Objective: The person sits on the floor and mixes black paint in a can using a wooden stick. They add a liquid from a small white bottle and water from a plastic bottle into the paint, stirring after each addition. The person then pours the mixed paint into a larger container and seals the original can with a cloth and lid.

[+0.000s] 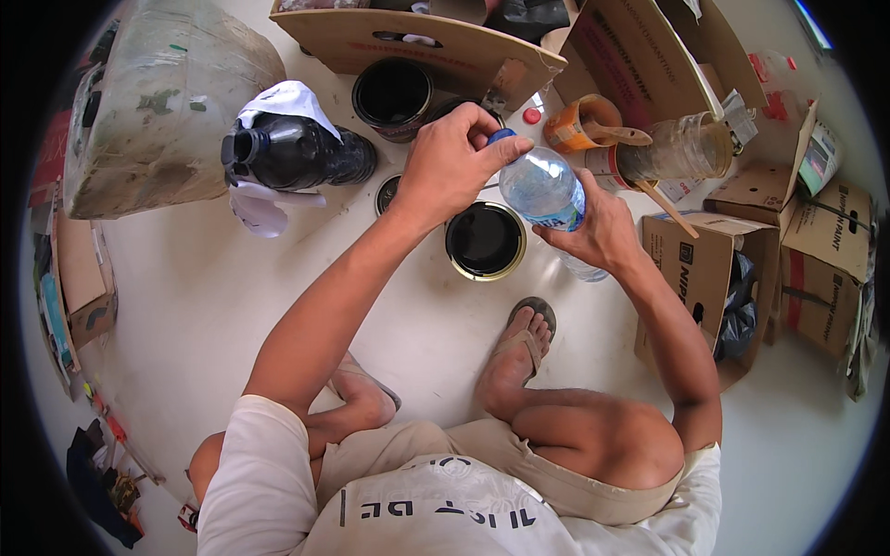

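A clear plastic bottle [540, 182] with a blue label is tilted in front of me, its neck toward the upper left. My right hand [598, 227] wraps round its body at the label. With thumb and fingers, my left hand [450, 162] grips the blue bottle cap [502, 136] at the neck; whether the cap is loose cannot be seen. Just below the hands on the floor is an open can of black paint [485, 239]. A round lid [387, 195] is partly hidden behind my left wrist.
Behind stands a black-coated can [392, 93] before a cardboard box [417, 51]. A dark bottle with white cloth [297, 151] is at left. An orange paint pot with a brush [584, 125] and a clear jar [681, 148] are at right, near cartons [681, 264]. My sandalled feet are close below.
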The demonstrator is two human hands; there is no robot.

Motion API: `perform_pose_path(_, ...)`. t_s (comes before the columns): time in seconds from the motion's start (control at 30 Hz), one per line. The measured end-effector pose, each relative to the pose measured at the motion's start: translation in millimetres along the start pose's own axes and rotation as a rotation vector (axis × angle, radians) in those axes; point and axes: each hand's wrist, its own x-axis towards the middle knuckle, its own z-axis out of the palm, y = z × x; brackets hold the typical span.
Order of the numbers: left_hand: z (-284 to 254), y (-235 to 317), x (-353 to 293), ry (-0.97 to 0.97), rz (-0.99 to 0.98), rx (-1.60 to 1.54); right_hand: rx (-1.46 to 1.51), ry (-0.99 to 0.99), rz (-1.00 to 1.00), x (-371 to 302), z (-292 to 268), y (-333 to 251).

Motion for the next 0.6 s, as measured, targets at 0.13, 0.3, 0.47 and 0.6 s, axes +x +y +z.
perform_pose_path(0.13,-3.7,27.7,1.4,-0.051,0.290,0.018,0.159,0.119,-0.047,-5.4,5.5,12.4)
perform_pose_path(0.3,4.5,55.8,11.3,-0.135,0.775,0.046,0.396,0.322,-0.176,-5.8,27.4,34.6)
perform_pose_path(0.47,-5.7,67.8,-6.9,-0.088,0.830,0.113,0.494,0.388,-0.227,2.3,46.5,59.9)
perform_pose_path(0.6,-69.6,59.9,-54.3,-0.491,0.606,0.381,0.485,0.415,-0.092,-9.8,42.0,66.8)
